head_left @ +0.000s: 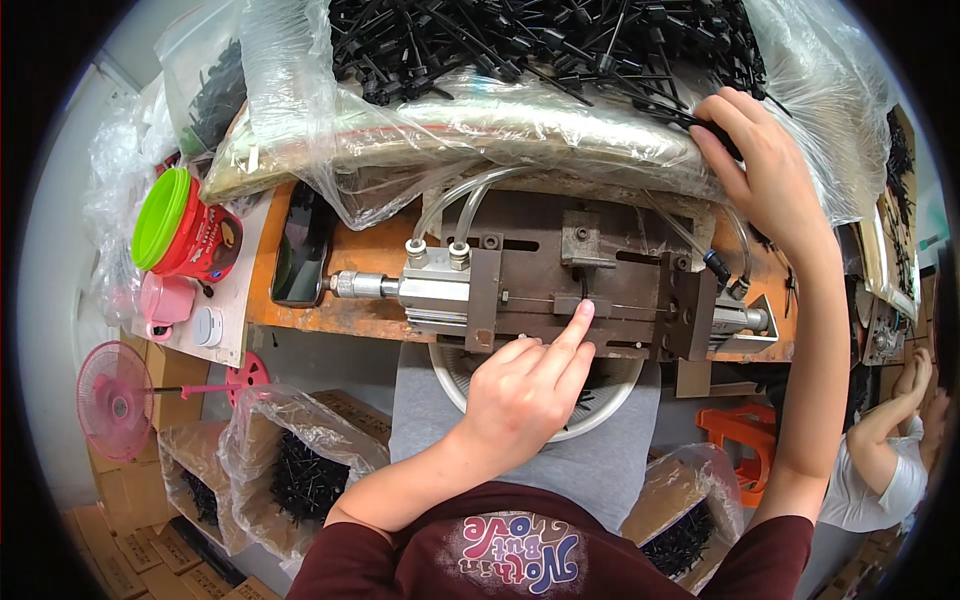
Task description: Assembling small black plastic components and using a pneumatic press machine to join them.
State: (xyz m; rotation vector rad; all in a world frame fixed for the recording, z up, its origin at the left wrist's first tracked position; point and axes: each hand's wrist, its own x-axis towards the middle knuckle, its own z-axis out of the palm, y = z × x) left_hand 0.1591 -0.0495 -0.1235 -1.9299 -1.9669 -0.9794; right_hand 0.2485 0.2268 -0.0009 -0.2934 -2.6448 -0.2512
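Observation:
My left hand (520, 395) reaches over the front of a metal clamping fixture (520, 317). Its index finger is stretched out, the tip resting at a small black piece in the slot below the middle block (582, 240); the other fingers are loosely bent and grip nothing. At the upper right, my right hand (765, 165) has its thumb and fingers closed around thin black plastic parts (715, 132) at the edge of a large heap of black stemmed plastic parts (540, 40). How many it holds is hidden by the fingers.
Clear plastic sheeting (480, 135) wraps the heap's front rim. A phone (303, 245), red tub (205, 235) and pink cup (166, 300) are left. Below are a white basket (620, 405) between my legs and bags of black parts (310, 475). Another person (885, 460) sits right.

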